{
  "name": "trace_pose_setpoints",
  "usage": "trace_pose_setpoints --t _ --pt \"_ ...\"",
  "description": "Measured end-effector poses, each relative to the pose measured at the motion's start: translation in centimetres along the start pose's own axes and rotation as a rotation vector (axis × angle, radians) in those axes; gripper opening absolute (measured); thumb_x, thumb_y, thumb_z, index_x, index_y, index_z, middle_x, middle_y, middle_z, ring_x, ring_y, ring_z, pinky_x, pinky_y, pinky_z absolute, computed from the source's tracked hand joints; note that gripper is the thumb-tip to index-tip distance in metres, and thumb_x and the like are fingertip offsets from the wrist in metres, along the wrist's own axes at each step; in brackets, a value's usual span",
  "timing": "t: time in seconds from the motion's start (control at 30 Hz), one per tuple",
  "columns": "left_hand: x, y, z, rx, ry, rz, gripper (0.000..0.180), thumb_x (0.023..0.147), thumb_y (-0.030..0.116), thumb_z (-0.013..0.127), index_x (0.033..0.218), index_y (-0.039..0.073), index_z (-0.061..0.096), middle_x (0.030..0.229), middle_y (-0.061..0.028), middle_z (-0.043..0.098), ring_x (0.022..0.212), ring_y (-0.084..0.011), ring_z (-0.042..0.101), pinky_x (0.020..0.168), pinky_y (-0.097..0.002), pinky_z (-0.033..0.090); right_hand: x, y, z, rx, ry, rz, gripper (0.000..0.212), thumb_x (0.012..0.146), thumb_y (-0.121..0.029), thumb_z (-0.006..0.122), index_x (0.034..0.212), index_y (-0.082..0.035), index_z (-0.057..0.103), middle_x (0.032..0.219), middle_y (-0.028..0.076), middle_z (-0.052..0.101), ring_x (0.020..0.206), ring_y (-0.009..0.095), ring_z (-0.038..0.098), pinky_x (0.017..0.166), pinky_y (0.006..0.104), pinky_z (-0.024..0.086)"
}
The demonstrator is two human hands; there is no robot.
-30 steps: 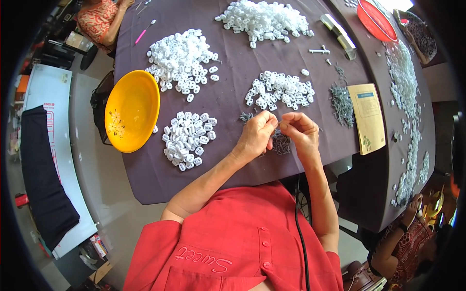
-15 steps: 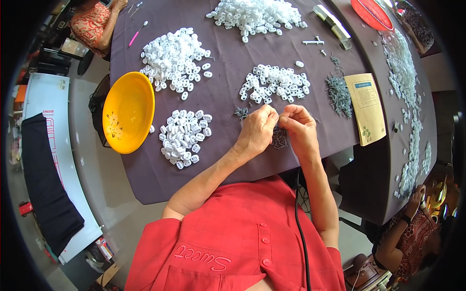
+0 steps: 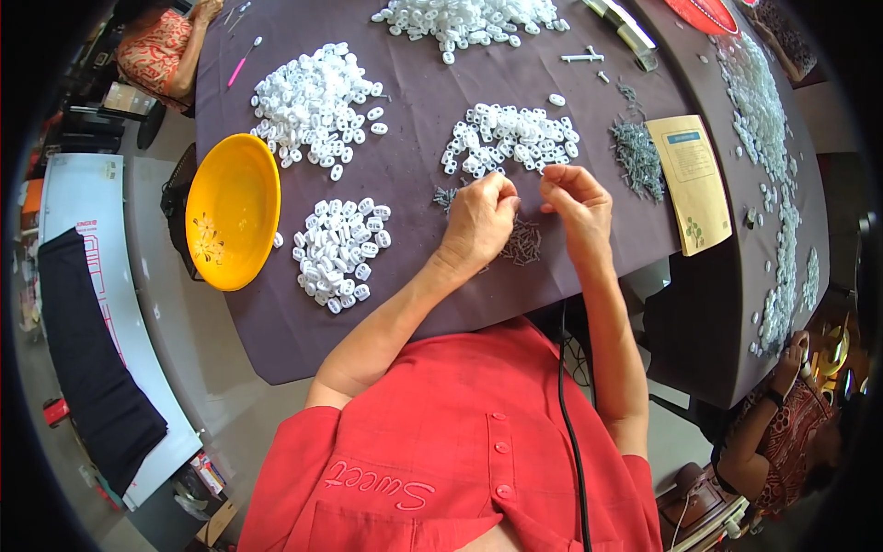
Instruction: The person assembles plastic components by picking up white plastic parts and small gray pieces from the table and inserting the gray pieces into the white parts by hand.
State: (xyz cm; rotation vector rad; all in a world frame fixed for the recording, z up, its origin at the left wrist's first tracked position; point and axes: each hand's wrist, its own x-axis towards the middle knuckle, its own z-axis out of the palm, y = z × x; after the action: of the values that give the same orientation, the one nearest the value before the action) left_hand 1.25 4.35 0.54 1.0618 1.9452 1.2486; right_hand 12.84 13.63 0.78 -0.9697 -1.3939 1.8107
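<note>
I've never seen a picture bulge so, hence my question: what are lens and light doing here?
In the head view, the white panel bows near the left rim and the corners go black; also in the head view, the top-centre white pile looks pale and washed out.

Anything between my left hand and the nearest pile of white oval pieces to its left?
Nothing visible: dark tablecloth lies between your left hand and that white pile; a small grey heap sits off that path.

Basin noted as yellow, pale-flowered. Right of basin: tablecloth seen as dark purple-grey, oval two-holed pieces as white, slender pieces as grey, booklet as tan with green plant motif. Below-right: shirt recorded as red.
</note>
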Motion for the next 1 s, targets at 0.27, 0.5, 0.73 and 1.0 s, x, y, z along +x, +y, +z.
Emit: trace_pose_setpoints --t 0.27,0.5,0.73,1.0 --pt "0.1 -0.1 0.0 0.205 0.058 0.181 0.006 0.079 0.007 0.058 0.077 0.002 0.057 0.068 -0.0092 0.060 0.059 -0.0213 0.059 0.054 -0.0332 0.045 -4.3 -2.5 -3.0 -0.807 -0.275 -0.154 0.007 0.074 0.000 0.062 0.081 0.000 0.063 0.069 0.005 0.056 0.059 0.010 0.053 0.054 0.0235 0.041" --pt "0.0 0.3 -0.6 0.365 0.133 0.239 0.009 0.079 0.012 0.060 0.075 0.003 0.058 0.071 -0.0111 0.060 0.065 -0.0291 0.058 0.058 -0.0370 0.045 -3.7 -1.2 -1.3 -0.840 -0.149 -0.384 0.006 0.075 0.000 0.061 0.082 -0.001 0.062 0.071 0.007 0.056 0.058 0.016 0.055 0.053 0.0262 0.042" --pt "-1.1 -0.1 -2.8 0.271 0.223 0.171 0.007 0.079 0.009 0.059 0.077 0.003 0.061 0.072 -0.0120 0.061 0.065 -0.0283 0.060 0.059 -0.0355 0.046 -1.0 -0.2 0.8 -0.933 -0.259 -0.558 0.009 0.075 0.000 0.059 0.082 -0.005 0.062 0.075 0.008 0.057 0.066 0.025 0.058 0.060 0.0332 0.046" --pt "-2.0 -0.4 -2.2 0.287 0.203 0.147 0.006 0.078 0.010 0.061 0.077 0.004 0.062 0.071 -0.0115 0.061 0.066 -0.0296 0.060 0.059 -0.0365 0.047 -0.3 -0.6 1.5 -1.131 -0.354 -0.641 0.010 0.074 -0.004 0.059 0.083 -0.009 0.063 0.078 0.006 0.054 0.073 0.025 0.057 0.062 0.0356 0.046"
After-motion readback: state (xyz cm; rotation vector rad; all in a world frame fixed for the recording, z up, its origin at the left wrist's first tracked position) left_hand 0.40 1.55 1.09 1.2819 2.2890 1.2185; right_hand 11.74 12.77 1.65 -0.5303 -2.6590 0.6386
